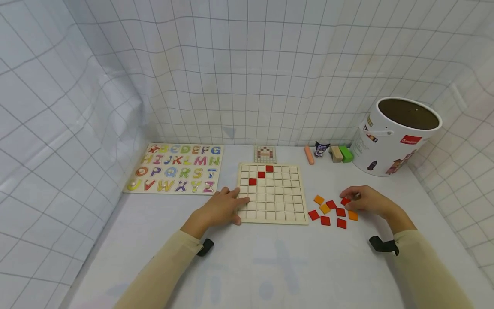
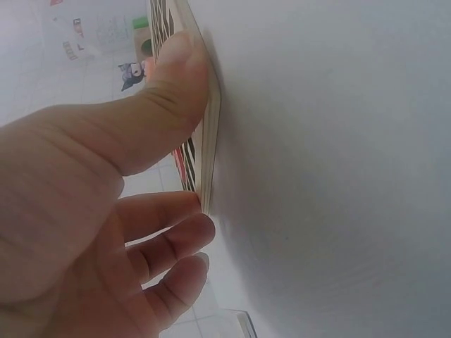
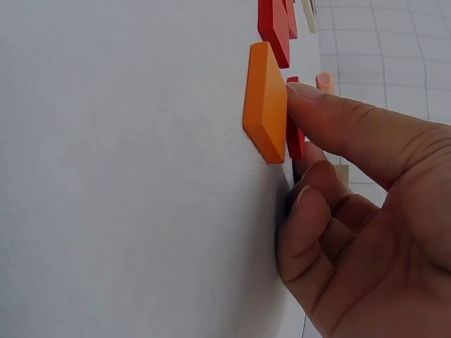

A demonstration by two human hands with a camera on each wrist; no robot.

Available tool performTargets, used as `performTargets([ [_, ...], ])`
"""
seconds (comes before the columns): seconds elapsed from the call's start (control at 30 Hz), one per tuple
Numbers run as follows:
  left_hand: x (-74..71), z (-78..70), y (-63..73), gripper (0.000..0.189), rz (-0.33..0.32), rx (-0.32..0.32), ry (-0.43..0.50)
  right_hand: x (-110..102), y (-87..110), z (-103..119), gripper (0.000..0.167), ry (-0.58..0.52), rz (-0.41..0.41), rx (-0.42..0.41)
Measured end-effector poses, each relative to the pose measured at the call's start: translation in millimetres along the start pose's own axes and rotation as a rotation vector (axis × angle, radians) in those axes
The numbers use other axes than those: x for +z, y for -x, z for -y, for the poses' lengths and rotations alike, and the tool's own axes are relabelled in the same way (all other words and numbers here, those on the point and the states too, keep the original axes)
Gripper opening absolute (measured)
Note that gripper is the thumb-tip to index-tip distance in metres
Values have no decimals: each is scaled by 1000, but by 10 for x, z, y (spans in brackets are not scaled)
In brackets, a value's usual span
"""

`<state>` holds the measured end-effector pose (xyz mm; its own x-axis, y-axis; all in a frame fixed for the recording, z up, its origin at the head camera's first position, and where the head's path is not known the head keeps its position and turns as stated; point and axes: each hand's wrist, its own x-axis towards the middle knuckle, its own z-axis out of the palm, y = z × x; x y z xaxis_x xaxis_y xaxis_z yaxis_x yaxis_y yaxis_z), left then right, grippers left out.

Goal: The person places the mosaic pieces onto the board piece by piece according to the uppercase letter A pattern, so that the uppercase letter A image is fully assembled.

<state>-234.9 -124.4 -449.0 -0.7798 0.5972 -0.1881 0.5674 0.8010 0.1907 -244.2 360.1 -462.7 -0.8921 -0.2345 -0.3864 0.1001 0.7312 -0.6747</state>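
Red tile (image 1: 345, 201), pinched between thumb and finger of the right hand (image 1: 364, 201), is just beside loose red and orange tiles (image 1: 325, 208) on a white table (image 1: 332, 266), right of a gridded board (image 1: 274, 199). Fingers spread, the left hand (image 1: 221, 207) rests at the board's near left corner; three red squares (image 1: 261, 174) step diagonally across its far rows.

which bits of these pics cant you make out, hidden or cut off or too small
Bucket: head view, the dark interior leaves any contents unclear.
Pattern card: head view, too small to read every square surely.
Grid board: head view, the left hand covers part of its left side.
Red tile: right wrist view, the right hand and an orange tile partly hide it.
Sleeves: head view, cut off by the bottom edge.
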Motion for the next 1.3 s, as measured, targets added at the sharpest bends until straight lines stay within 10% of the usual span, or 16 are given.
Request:
performTargets([
  [0.67,8,6,1,74,10,-11,20,55,-40,60,27,109,-106,32],
  [1.3,-2,9,3,74,3,7,2,-18,-18,-57,50,-136,-114,26],
])
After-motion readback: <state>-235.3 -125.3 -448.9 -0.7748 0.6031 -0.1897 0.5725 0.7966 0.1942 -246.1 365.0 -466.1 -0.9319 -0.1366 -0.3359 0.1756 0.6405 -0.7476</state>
